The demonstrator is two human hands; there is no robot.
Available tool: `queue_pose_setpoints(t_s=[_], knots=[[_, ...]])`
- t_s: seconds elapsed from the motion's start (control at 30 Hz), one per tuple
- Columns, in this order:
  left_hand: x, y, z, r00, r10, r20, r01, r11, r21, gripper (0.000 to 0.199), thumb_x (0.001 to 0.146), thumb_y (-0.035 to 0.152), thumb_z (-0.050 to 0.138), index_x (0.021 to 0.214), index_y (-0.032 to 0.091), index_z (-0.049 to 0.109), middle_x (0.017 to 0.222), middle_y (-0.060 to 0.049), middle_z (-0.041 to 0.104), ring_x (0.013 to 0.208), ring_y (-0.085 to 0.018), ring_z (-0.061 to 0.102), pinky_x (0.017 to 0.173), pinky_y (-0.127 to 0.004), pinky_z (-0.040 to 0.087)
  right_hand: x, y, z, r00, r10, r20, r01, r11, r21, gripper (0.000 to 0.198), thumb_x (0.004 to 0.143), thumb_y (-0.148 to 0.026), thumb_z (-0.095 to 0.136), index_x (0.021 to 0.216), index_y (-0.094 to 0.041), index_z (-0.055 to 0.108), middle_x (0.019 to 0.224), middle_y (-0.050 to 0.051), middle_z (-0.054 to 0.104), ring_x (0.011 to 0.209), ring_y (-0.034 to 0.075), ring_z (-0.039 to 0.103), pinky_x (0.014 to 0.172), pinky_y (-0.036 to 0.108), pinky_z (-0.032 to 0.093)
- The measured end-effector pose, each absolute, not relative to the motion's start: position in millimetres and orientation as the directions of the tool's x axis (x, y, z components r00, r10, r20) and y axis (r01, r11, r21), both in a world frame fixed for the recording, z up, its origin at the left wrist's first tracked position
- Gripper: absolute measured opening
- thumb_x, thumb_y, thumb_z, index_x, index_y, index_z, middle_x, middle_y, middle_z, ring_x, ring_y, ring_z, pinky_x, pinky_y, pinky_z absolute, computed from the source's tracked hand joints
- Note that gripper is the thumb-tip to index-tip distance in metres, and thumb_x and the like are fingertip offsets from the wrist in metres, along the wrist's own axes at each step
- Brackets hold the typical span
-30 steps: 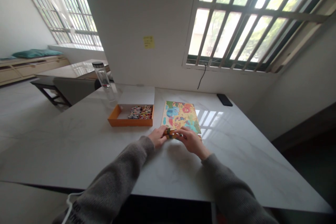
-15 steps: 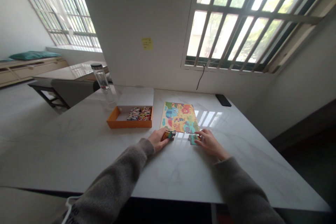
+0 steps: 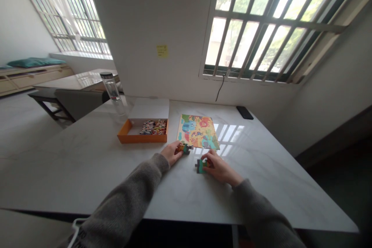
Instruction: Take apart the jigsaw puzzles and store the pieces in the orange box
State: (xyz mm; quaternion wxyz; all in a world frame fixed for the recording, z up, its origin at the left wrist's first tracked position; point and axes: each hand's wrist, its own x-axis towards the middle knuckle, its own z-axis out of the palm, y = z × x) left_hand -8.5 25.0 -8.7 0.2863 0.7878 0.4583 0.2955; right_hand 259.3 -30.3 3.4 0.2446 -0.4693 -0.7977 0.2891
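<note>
My left hand [image 3: 173,152] is closed on dark and orange jigsaw puzzle pieces [image 3: 186,149] near the front left corner of a partly assembled jigsaw puzzle [image 3: 197,130]. That puzzle lies flat, with a blue elephant and a red lion on yellow. Between the thumb and fingers of my right hand [image 3: 216,166] is a green and grey jigsaw puzzle piece [image 3: 200,166], held in front of the puzzle and apart from it. Left of the puzzle stands an orange box [image 3: 142,138] with several loose puzzle pieces [image 3: 154,127] in its right part.
The white marble-look table [image 3: 95,162] runs along the wall. A black phone [image 3: 244,112] lies at its far right, and a clear bottle [image 3: 111,87] with a dark lid stands at the back left. A black cable [image 3: 220,88] hangs below the barred window.
My right hand has moved toward me and to the left with its puzzle piece, away from the puzzle's front edge. My left hand has stayed nearly in place.
</note>
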Motion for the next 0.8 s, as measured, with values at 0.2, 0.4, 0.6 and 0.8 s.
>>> queue_pose_setpoints(t_s=[0.2,0.4,0.6,0.8], knots=[[-23,32,-17,0.487,0.852,0.192,0.521,-0.46,0.719,0.017,0.078,0.016,0.058,0.094,0.016,0.057,0.071,0.003,0.052,0.062,-0.012,0.047,0.061,-0.023,0.04,218,-24,9,-0.456,0.834,0.31,0.464,0.52,-0.717,0.012,0.087,-0.012,0.055,0.092,-0.022,0.059,0.08,-0.002,0.045,0.069,0.012,0.046,0.065,0.024,0.042],[-25,25,-14,0.555,0.821,0.132,0.468,-0.44,0.766,0.04,0.071,0.021,0.067,0.109,0.016,0.056,0.078,0.002,0.058,0.065,-0.013,0.052,0.062,-0.023,0.043,187,-4,4,-0.411,0.807,0.424,0.483,0.588,-0.649,0.007,0.091,-0.018,0.055,0.094,-0.022,0.06,0.09,0.001,0.049,0.074,0.013,0.05,0.071,0.026,0.044],[-32,25,-11,0.454,0.879,0.146,0.609,-0.426,0.669,0.022,0.077,0.022,0.059,0.098,0.018,0.06,0.077,-0.001,0.062,0.069,-0.017,0.058,0.067,-0.026,0.043,186,20,6,-0.321,0.799,0.509,0.576,0.591,-0.565,0.02,0.098,-0.018,0.04,0.108,-0.02,0.057,0.096,0.006,0.057,0.087,0.018,0.055,0.08,0.031,0.046],[-57,31,-9,0.391,0.915,0.102,0.698,-0.367,0.614,0.019,0.074,0.021,0.059,0.093,0.017,0.057,0.068,0.001,0.055,0.06,-0.014,0.051,0.059,-0.024,0.038,178,47,6,-0.605,0.706,0.368,0.682,0.698,-0.22,0.02,0.094,-0.03,0.057,0.111,-0.02,0.061,0.111,0.01,0.06,0.109,0.024,0.051,0.098,0.039,0.041]])
